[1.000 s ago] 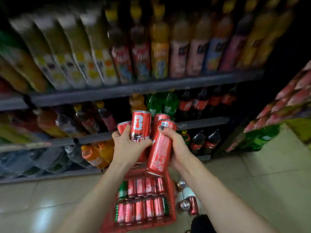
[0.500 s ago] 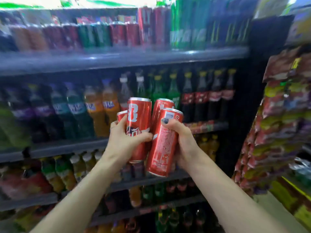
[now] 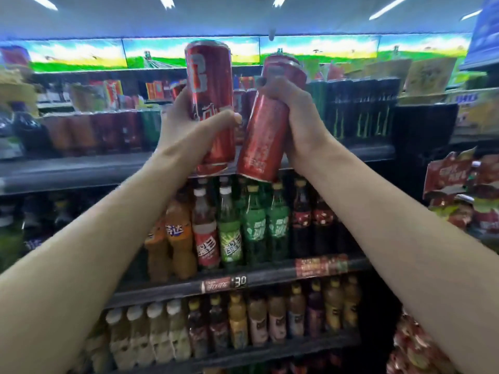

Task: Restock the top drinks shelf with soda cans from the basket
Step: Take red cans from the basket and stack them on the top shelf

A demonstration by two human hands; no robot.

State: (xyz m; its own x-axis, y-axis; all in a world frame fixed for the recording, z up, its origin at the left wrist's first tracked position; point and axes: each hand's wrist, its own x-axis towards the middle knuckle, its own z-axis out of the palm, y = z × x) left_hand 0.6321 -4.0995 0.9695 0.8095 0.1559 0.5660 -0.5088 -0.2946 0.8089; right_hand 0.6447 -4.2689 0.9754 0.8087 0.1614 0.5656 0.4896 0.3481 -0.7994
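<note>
Now that I've lifted from the basket, my left hand (image 3: 186, 125) and right hand (image 3: 294, 114) each grip red soda cans (image 3: 213, 103) up by the top shelf (image 3: 81, 168), so placing's next.

Large white "B" on the red soda can (image 3: 210, 103) in the left hand (image 3: 186, 125), "30" on the shelf price tag (image 3: 224, 284), clawed "M" logos on black cans (image 3: 361, 122), other labels too blurred.
</note>
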